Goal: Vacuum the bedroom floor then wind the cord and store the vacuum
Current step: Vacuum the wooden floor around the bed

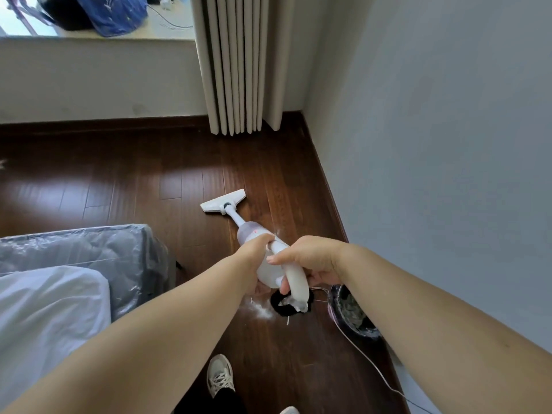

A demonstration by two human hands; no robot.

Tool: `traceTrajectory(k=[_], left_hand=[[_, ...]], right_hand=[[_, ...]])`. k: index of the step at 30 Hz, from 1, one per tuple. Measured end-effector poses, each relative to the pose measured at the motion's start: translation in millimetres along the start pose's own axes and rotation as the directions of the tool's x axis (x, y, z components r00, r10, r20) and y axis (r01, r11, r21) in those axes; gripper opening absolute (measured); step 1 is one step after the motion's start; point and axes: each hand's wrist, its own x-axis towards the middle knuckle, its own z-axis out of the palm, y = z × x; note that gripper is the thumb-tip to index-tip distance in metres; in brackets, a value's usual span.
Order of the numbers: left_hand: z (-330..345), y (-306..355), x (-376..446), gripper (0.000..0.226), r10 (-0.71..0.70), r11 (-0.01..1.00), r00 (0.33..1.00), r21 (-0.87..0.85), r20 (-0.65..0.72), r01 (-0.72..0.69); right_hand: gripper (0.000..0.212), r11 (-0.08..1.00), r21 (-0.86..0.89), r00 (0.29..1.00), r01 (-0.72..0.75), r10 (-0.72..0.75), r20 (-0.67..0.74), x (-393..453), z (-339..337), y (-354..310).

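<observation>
— What are the hands doing?

— The right hand (310, 261) is curled round the white loop handle (295, 282) of the stick vacuum (257, 234), thumb lying across the top and fingers wrapped underneath. The left hand (257, 249) grips the vacuum's body just ahead of that handle, fingers closed over the casing where it meets the pale translucent dust cup.

— And the vacuum itself?

— It slopes down and away from the hands. Its short white tube ends in a flat white floor head (222, 201), which rests on the dark wooden floor (119, 186), turned at an angle.

— What lies round it?

— Directly under the handle there is a black round object on the boards (I cannot tell what it is), with white dust and scraps (263, 309) scattered just beside it. To the right of the handle stands a small waste bin (349, 315) lined with a bag, close to the grey wall (433, 144). A thin white cord (370, 363) trails from near the handle past the bin.

— Further out?

— Beyond the floor head, beige pleated curtains (239, 64) hang in the corner. Left of the vacuum is a plastic-wrapped mattress (89, 249) with white bedding (50, 309) on it. Below the hands, a white trainer (220, 375) shows on the floor.
</observation>
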Motion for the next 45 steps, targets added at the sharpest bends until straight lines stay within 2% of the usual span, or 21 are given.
traceTrajectory(k=[1,3,5,8,12,15,17,21,23,25,27,30,32,36,37,41,45], left_hand=[[-4,3,15,0.038,-0.013,1.000,1.000,0.008,-0.013,0.013],[-17,21,16,0.051,-0.041,0.998,0.999,0.055,-0.032,0.043],[-31,37,21,0.064,-0.125,0.989,0.989,0.068,-0.079,0.131],[-53,53,30,0.064,-0.139,0.985,0.985,0.085,-0.103,0.148],[-67,65,39,0.065,-0.170,0.981,0.980,0.073,-0.099,0.177],[-69,71,49,0.061,-0.201,0.976,0.976,0.069,-0.077,0.207],[-65,71,51,0.055,-0.168,0.983,0.985,0.070,-0.033,0.170],[-55,81,45,0.079,-0.102,0.990,0.994,0.095,-0.037,0.105],[-55,93,44,0.069,-0.072,0.996,0.995,0.050,-0.070,0.076],[-53,106,41,0.044,-0.071,0.997,0.997,0.023,-0.029,0.072],[-48,118,36,0.033,-0.038,0.999,0.999,0.005,0.010,0.038],[-39,138,36,0.032,0.073,0.995,0.996,-0.062,-0.053,-0.077],[-38,147,35,0.035,0.096,0.988,0.992,-0.116,-0.079,-0.105],[-54,158,39,0.036,0.129,0.967,0.990,-0.217,-0.050,-0.137],[-60,163,38,0.034,0.145,0.958,0.988,-0.242,-0.047,-0.153],[-104,192,43,0.023,0.230,0.900,0.968,-0.356,-0.099,-0.250],[-152,229,52,0.020,0.278,0.858,0.954,-0.417,-0.109,-0.298]], right_hand=[[0.047,0.999,0.053,0.999,0.006,-0.004,-0.045,4,3,-4],[0.041,0.982,0.188,0.994,0.018,0.002,-0.107,16,11,-19],[0.031,0.953,0.303,0.992,0.019,0.020,-0.124,27,20,-30],[0.015,0.925,0.378,0.990,0.039,0.015,-0.140,38,35,-50],[0.015,0.953,0.296,0.984,0.062,-0.009,-0.176,45,44,-63],[0.019,0.953,0.296,0.982,0.057,-0.001,-0.187,53,38,-66],[0.015,0.957,0.286,0.982,0.054,0.001,-0.187,56,26,-68],[0.007,0.976,0.202,0.986,0.084,-0.052,-0.161,60,-3,-82],[0.007,0.983,0.158,0.988,0.095,-0.073,-0.138,62,-20,-92],[0.007,0.989,0.120,0.992,0.088,-0.076,-0.105,64,-35,-102],[0.009,0.993,0.086,0.995,0.083,-0.079,-0.055,66,-51,-115],[0.013,0.995,-0.015,0.995,0.100,-0.100,0.024,75,-71,-137],[0.014,0.992,-0.074,0.994,0.104,-0.101,0.052,83,-75,-152],[0.004,0.988,-0.104,0.988,0.110,-0.097,0.123,95,-65,-182],[0.009,0.986,-0.114,0.985,0.124,-0.109,0.133,97,-60,-192],[0.024,0.972,-0.144,0.980,0.189,-0.177,0.089,117,-38,-244],[0.013,0.963,-0.185,0.980,0.198,-0.199,0.011,147,-16,-301]])
